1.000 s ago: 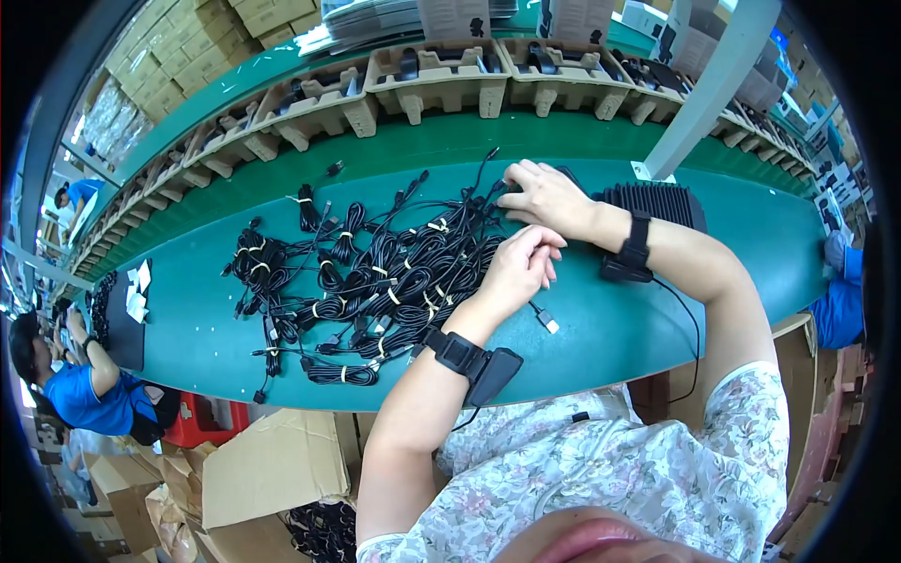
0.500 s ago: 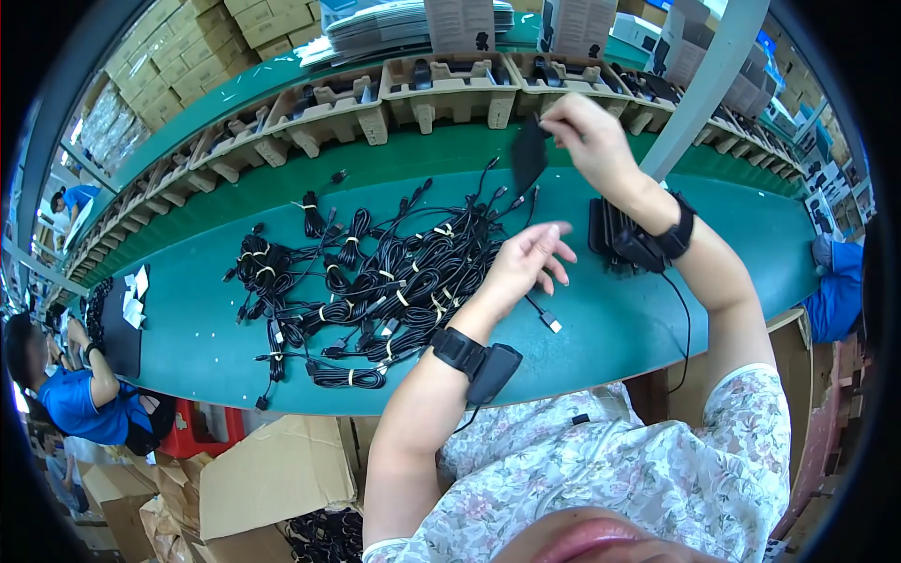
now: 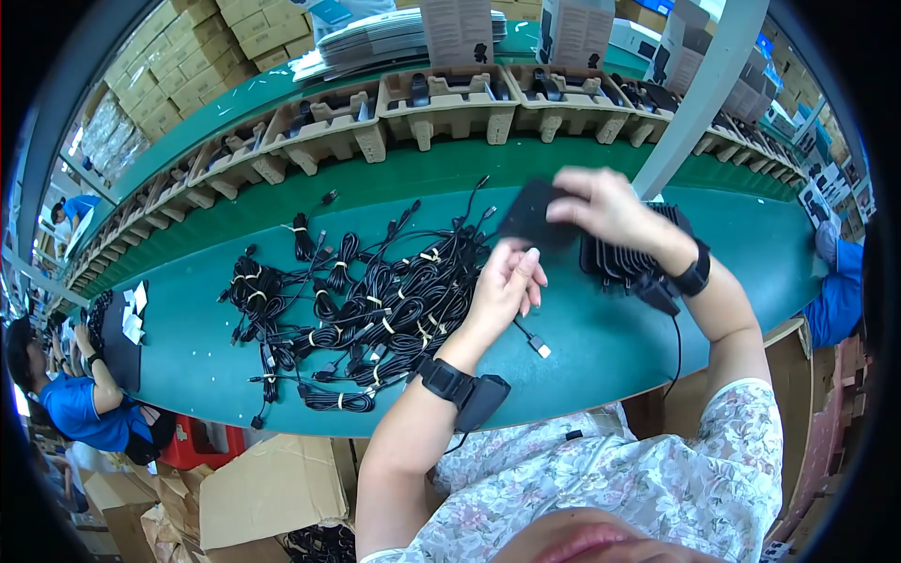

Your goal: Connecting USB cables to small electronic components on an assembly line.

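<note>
Black and thin, a flat rectangular piece (image 3: 527, 216) is clamped by one edge in the fingers of my right hand (image 3: 601, 208), which are a little blurred. I hold it tilted above the green counter (image 3: 610, 352), just beyond my left hand (image 3: 507, 286) and to the right of a tangled heap of black cables (image 3: 385, 305). My left fingers are bent and reach up close to its lower edge; whether they touch it, or are closed on anything, I cannot tell. Under my right wrist, on the counter, sits a ribbed black row of flat pieces (image 3: 608, 263). One silver plug (image 3: 538, 346) lies near my left hand, apart from the heap, whose bundles carry pale ties. Brown moulded trays (image 3: 449, 117) line the far side, and a grey post (image 3: 709, 98) rises beside the row
</note>
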`<state>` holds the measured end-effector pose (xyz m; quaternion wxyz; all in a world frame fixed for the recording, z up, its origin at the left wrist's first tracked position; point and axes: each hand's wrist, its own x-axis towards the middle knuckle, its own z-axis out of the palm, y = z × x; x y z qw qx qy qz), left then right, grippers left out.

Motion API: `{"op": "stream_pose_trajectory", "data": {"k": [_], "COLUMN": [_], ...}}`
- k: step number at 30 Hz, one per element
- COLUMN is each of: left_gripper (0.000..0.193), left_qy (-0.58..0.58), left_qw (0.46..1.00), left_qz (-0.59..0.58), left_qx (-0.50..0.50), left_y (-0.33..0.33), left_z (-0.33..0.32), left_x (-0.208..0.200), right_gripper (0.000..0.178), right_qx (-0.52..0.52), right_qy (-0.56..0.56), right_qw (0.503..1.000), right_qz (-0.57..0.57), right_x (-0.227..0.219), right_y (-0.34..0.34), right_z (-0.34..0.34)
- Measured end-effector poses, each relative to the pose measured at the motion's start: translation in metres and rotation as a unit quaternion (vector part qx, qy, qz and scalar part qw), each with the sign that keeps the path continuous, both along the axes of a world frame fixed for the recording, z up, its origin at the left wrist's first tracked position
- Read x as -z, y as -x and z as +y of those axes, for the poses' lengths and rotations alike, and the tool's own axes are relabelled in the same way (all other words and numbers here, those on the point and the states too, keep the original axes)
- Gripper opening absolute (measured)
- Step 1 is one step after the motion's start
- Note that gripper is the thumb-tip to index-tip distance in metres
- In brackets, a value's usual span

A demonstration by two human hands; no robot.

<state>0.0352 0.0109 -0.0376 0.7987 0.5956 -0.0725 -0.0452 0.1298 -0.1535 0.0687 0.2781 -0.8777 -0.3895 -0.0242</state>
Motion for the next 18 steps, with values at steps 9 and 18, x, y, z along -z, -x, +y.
{"op": "stream_pose_trajectory", "data": {"k": [9,18], "left_gripper": [0.029,0.023], "left_qy": [-0.032,-0.013], "left_qw": [0.999,1.0], "left_qz": [-0.002,0.019], "left_qx": [0.029,0.015], "left_y": [-0.001,-0.003], "left_z": [-0.008,-0.013], "left_x": [0.002,-0.005], "right_gripper": [0.042,0.043], "right_qx": [0.265,0.314], "right_qy": [-0.275,0.017], "right_qw": [0.908,0.94], "right_qz": [-0.171,-0.132], "right_x": [-0.003,0.025], "right_y": [-0.248,-0.324], "right_z": [-0.064,-0.109]}}
